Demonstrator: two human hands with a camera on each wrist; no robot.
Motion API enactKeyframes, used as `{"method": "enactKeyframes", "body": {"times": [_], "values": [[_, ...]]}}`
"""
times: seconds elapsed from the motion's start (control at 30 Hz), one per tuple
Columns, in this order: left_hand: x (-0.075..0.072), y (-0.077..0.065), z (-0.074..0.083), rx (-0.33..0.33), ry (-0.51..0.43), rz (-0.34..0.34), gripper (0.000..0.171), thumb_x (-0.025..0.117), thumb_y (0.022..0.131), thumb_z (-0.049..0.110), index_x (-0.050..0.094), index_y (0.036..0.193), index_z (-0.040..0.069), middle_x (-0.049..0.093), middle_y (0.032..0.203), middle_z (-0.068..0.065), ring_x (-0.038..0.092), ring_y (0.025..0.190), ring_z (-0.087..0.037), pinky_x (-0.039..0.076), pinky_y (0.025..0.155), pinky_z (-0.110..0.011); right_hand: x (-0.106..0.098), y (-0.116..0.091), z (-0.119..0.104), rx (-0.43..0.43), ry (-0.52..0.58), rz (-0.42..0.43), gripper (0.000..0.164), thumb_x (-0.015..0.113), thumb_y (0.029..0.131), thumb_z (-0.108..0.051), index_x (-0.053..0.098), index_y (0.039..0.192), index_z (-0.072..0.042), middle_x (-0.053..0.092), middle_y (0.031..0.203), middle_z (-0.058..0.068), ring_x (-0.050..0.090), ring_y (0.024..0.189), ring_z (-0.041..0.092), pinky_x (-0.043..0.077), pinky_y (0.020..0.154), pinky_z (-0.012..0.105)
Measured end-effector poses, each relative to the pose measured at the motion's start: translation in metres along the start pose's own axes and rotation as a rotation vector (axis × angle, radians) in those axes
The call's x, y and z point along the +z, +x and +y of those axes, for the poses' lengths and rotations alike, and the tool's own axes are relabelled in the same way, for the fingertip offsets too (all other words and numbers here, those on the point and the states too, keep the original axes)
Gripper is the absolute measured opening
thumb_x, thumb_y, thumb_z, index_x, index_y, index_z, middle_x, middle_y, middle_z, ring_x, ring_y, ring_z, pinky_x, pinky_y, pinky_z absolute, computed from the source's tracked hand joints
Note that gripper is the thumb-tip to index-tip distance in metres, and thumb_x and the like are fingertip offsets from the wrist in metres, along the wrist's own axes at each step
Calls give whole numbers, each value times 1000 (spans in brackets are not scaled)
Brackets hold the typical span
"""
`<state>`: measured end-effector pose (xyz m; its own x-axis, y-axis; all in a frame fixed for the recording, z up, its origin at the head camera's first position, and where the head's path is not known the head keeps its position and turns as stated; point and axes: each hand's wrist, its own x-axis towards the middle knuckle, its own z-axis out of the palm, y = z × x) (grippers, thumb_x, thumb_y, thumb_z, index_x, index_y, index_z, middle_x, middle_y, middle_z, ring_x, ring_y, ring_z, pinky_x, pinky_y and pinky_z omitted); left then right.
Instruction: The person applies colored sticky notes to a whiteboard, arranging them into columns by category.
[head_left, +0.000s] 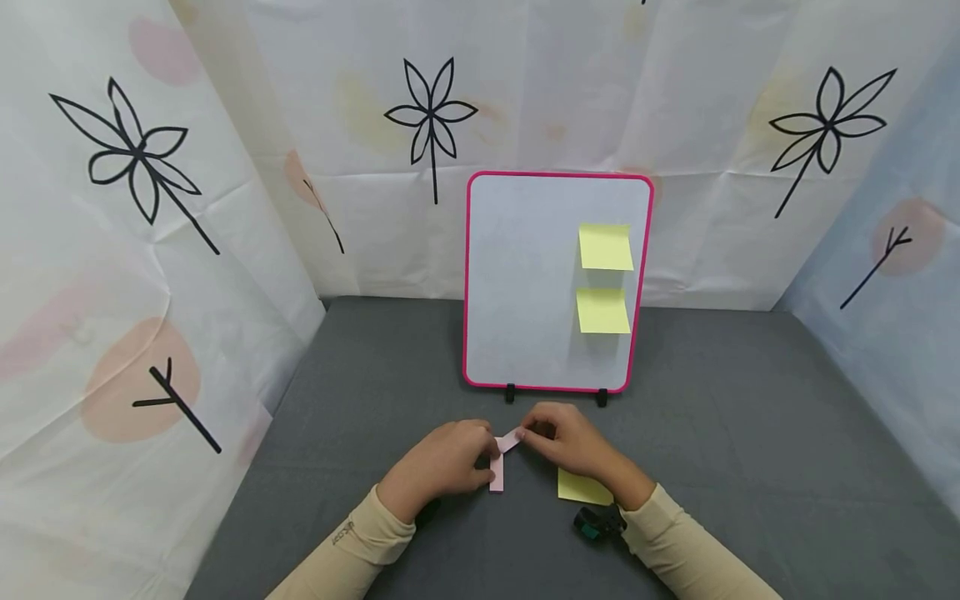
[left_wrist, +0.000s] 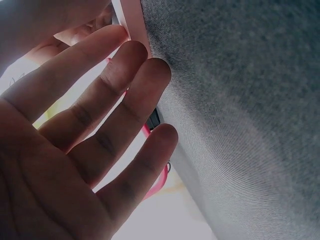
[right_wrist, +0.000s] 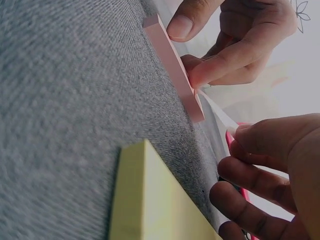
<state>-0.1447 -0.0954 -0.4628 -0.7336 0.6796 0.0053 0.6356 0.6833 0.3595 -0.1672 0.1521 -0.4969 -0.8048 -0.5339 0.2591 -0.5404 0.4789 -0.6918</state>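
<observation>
On the grey tabletop lies a narrow pink sticky note pad (head_left: 497,477), seen close up as a pink block (right_wrist: 172,65) in the right wrist view. My left hand (head_left: 444,460) holds it down, with thumb and index finger bent against it. The other left fingers stretch out in the left wrist view. My right hand (head_left: 568,440) pinches the free end of a pink sticky note (head_left: 511,440) between thumb and index finger. That strip slants up from the pad's far end, where it still joins the pad. Below my right hand is a yellow sticky note pad (head_left: 582,489), partly hidden.
A pink-framed whiteboard (head_left: 525,279) stands upright on black feet (head_left: 510,392) just beyond my hands. Two yellow sticky notes, an upper note (head_left: 606,247) and a lower note (head_left: 603,312), stick to its right side. Patterned cloth (head_left: 360,233) hangs behind and at both sides.
</observation>
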Motion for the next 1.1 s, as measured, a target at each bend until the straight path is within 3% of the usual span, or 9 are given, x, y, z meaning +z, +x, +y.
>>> {"method": "enactKeyframes", "body": {"times": [0.53, 1.1], "values": [[1, 1, -1, -23, -25, -18, 17, 87, 87, 17, 82, 102, 11, 73, 92, 3, 62, 79, -4, 55, 73, -25, -4, 0, 3, -14, -11, 36, 4, 75, 100, -17, 79, 99, -17, 72, 90, -8, 57, 72, 2, 52, 66, 24], [0, -1, 1, -19, -19, 1, 14, 87, 87, 16, 82, 99, 10, 71, 87, 2, 53, 70, -1, 48, 64, -21, -9, 0, 1, 10, 8, 34, 7, 73, 101, -15, 80, 102, -14, 74, 93, -5, 61, 76, 4, 54, 69, 26]]}}
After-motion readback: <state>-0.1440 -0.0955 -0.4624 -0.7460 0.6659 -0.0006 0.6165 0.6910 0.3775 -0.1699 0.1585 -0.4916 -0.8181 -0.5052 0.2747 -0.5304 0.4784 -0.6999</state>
